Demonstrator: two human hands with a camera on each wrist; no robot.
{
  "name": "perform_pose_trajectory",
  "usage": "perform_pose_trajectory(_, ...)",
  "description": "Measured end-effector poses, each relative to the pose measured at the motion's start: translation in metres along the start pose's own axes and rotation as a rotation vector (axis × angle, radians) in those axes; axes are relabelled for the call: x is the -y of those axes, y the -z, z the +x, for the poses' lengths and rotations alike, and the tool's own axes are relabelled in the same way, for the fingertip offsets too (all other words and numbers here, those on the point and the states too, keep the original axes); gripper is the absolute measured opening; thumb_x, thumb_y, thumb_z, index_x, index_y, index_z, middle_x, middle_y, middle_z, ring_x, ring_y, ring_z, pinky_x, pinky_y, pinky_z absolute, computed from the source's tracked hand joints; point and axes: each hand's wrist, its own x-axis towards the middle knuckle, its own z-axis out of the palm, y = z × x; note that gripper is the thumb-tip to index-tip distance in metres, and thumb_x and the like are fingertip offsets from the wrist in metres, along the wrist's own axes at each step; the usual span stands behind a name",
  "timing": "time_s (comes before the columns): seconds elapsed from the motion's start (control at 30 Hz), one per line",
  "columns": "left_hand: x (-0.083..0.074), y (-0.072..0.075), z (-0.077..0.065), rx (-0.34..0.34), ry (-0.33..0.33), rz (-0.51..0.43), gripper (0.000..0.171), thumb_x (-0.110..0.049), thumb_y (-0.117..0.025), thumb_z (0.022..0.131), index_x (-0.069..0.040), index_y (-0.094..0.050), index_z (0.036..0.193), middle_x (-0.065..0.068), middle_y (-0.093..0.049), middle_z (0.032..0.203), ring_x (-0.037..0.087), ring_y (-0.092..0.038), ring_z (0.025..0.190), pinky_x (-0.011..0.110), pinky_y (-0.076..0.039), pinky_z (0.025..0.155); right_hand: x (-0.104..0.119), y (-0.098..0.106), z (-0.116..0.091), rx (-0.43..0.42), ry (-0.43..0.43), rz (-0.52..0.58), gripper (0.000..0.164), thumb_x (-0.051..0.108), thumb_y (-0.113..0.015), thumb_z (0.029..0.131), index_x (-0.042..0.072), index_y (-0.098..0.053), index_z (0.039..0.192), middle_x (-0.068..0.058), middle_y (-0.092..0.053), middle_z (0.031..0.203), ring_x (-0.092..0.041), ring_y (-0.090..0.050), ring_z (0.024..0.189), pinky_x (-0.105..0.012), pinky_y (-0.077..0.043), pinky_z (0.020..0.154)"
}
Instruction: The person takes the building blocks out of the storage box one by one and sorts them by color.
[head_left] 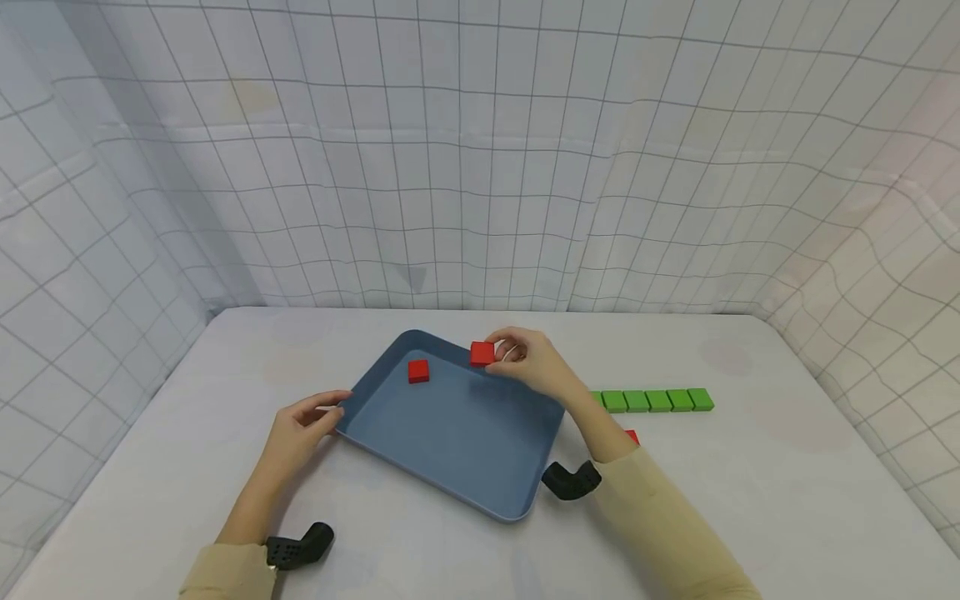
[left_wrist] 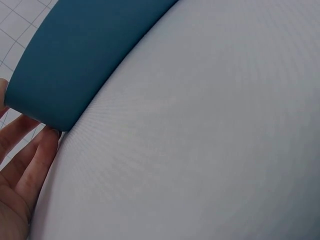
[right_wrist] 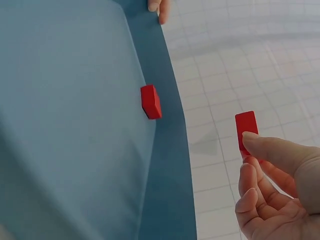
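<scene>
In the head view my right hand (head_left: 528, 358) pinches a red block (head_left: 482, 354) between thumb and fingers over the far side of the blue tray (head_left: 442, 442). The right wrist view shows the thumb on the block's face (right_wrist: 246, 125), with the other fingers curled beneath. My left hand (head_left: 296, 429) holds the tray's left corner, thumb and fingers at the rim. In the left wrist view its fingertips meet the tray's outer wall (left_wrist: 75, 65). A second red block (head_left: 418, 372) lies inside the tray near the far left wall.
Right of the tray, a straight row of several green blocks (head_left: 658, 401) lies on the white table (head_left: 750, 483). Another red block (head_left: 632, 436) is partly hidden behind the right forearm. A white gridded curtain (head_left: 480, 167) encloses the back and sides.
</scene>
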Motion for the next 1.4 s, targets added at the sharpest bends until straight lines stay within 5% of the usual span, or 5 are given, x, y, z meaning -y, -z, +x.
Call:
perform_pose_trajectory(0.33,0.003,0.002,0.001,0.014,0.004,0.001,0.03,-0.011,-0.056,0.091,0.004,-0.059,0.116,-0.019,-0.056,0.106,0.001,-0.059,0.084,0.021,-0.053,0.065,-0.006,0.024,-0.025,-0.004,-0.045,-0.018,0.033,0.0,-0.071,0.076,-0.001,-0.061,0.107,-0.011,-0.058,0.08,-0.02,-0.053,0.066,-0.021,-0.043,0.056)
perform_pose_trajectory(0.73,0.001,0.0,0.001,0.0,-0.002,-0.005,0.028,-0.008,-0.057,0.09,0.004,-0.06,0.116,-0.005,-0.061,0.109,0.001,-0.059,0.083,0.021,-0.053,0.064,-0.026,0.063,-0.069,0.003,-0.068,-0.012,0.033,0.006,-0.072,0.078,0.004,-0.06,0.109,-0.008,-0.057,0.081,-0.015,-0.054,0.067,-0.022,-0.047,0.057)
perform_pose_trajectory(1.03,0.001,0.0,0.001,-0.001,-0.003,-0.001,0.028,-0.008,-0.057,0.09,0.004,-0.06,0.115,-0.013,-0.061,0.106,0.002,-0.059,0.082,0.021,-0.053,0.064,-0.039,0.093,-0.107,0.032,-0.06,-0.024,0.033,0.001,-0.07,0.078,-0.001,-0.058,0.109,-0.009,-0.056,0.081,-0.013,-0.055,0.069,-0.019,-0.049,0.059)
perform_pose_trajectory(1.4,0.002,0.0,0.001,-0.008,-0.014,0.002,0.027,-0.007,-0.057,0.09,0.004,-0.06,0.114,-0.012,-0.061,0.106,0.002,-0.059,0.081,0.02,-0.053,0.064,-0.054,0.112,-0.148,0.053,-0.091,-0.126,0.032,0.006,-0.071,0.078,0.001,-0.06,0.107,-0.002,-0.055,0.08,-0.011,-0.053,0.07,-0.02,-0.048,0.058)
